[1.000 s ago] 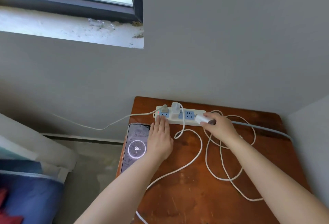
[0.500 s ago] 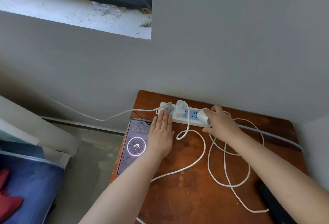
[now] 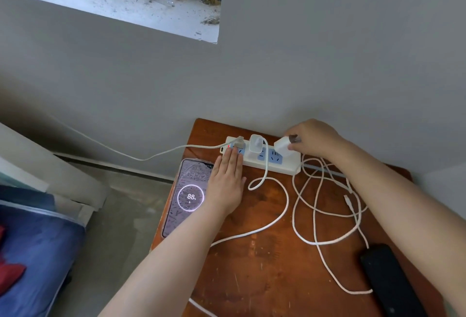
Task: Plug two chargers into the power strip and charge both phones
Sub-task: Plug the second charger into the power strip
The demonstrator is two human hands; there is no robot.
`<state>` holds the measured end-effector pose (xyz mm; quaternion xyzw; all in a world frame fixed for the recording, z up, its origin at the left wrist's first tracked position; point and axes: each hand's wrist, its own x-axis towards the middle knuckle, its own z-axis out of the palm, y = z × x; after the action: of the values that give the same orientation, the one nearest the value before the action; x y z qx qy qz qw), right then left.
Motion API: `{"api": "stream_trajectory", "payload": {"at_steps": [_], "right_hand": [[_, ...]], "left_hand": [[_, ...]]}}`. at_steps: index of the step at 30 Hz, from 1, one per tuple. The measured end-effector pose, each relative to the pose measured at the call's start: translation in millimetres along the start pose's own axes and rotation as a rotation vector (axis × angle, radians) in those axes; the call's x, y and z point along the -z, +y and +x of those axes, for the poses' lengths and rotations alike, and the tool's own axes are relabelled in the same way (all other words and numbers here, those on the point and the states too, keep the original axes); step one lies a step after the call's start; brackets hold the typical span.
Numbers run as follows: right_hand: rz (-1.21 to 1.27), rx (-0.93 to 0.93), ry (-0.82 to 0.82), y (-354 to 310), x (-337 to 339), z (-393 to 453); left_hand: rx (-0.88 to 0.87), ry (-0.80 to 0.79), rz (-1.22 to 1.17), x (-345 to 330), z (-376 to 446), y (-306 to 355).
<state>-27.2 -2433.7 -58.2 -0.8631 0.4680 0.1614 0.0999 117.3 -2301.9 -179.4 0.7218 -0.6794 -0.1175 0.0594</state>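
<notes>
A white power strip (image 3: 292, 165) lies at the back of the wooden table (image 3: 264, 274). One white charger (image 3: 256, 146) is plugged into its middle. My right hand (image 3: 315, 137) is shut on a second white charger (image 3: 282, 145), held tilted just over the strip's right socket. My left hand (image 3: 227, 180) lies flat, fingers together, pressing the strip's left end. A lit phone (image 3: 187, 197) showing 88% sits at the table's left edge. A dark phone (image 3: 393, 284) lies at the lower right. A loose white cable (image 3: 325, 200) coils between them.
The table stands in a corner, grey walls behind and to its right. A window sill (image 3: 121, 6) is above left. The strip's own cord (image 3: 151, 156) trails off to the left. A blue bed cover (image 3: 32, 253) lies at the lower left, below a concrete floor strip.
My right hand has lifted the second charger from the strip's right end to above the right socket. The view has tilted down, bringing the dark phone into sight.
</notes>
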Motion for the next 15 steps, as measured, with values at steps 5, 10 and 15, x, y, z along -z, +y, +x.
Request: {"api": "stream_trajectory", "payload": {"at_steps": [5,10,15], "right_hand": [[-0.17,0.045,0.002,-11.5,2.0,2.7],[-0.355,0.101,0.225,-14.5,-23.7,-16.8],[-0.329,0.154,0.345,-6.2,-33.7,-28.2]], "left_hand": [[-0.003,-0.01,0.003,0.2,-1.2,-0.7],[-0.011,-0.013,-0.002,-0.3,-1.4,-1.6],[-0.015,-0.008,-0.012,0.9,-0.8,-1.6]]}}
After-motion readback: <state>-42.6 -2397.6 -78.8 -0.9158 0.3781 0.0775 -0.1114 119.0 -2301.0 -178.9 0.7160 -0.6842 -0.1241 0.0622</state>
